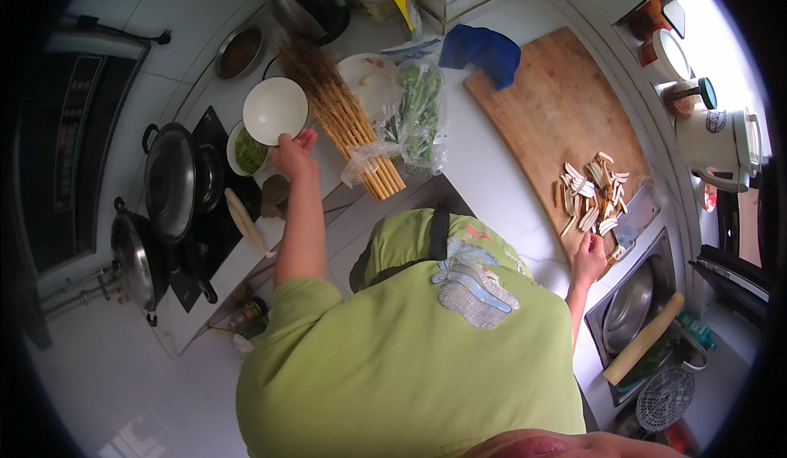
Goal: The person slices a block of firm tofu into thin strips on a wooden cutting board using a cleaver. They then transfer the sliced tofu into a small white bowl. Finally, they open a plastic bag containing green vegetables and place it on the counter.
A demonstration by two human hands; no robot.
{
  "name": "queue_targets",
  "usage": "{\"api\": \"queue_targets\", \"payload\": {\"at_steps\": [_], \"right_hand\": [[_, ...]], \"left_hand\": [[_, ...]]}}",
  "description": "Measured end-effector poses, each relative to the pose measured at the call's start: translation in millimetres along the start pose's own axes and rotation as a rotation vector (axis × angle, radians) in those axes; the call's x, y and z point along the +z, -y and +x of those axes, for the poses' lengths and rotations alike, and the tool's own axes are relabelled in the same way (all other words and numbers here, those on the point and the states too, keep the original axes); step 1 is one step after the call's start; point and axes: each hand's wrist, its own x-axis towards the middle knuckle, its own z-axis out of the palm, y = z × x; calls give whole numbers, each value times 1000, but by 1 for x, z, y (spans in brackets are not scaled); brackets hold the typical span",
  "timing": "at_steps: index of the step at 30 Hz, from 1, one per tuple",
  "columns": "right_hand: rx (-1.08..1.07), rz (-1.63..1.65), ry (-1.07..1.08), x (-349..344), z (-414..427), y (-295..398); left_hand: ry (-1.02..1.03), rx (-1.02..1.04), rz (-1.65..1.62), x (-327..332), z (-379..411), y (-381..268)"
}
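My left hand (294, 155) grips the rim of a white bowl (275, 111), which looks bare inside and hangs partly over a second bowl (233, 164) of chopped greens (250, 153). Over the near edge of a wooden cutting board (541, 95), my right hand (590, 258) has its fingers drawn together; whether it pinches something is too small to tell. Sliced mushrooms (579, 186) lie heaped on the board just beyond it. A kitchen knife (637, 213) rests beside the heap, its handle close to my right hand.
Two lidded pans (170, 181) stand on the black cooktop (230, 236) at left. A straw brush (344, 113), a plate (363, 73) and bagged greens (418, 113) lie between bowl and board. A blue cloth (479, 52) overlaps the board's far corner. The sink (593, 322) holds a metal basin (630, 304).
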Motion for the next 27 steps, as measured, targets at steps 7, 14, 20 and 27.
{"api": "queue_targets", "payload": {"at_steps": [7, 14, 20, 27], "right_hand": [[-109, 79, -84, 10, 11, 3], [-20, 145, -36, -7, 4, 29], [303, 770, 241, -39, -10, 22], [274, 1561, 353, -78, -13, 60]], "left_hand": [[393, 93, 171, 76, -108, -36], [888, -349, 373, 152, -209, 25], [1201, -564, 608, 180, -299, 93], [1500, -733, 839, 167, -381, 128]]}}
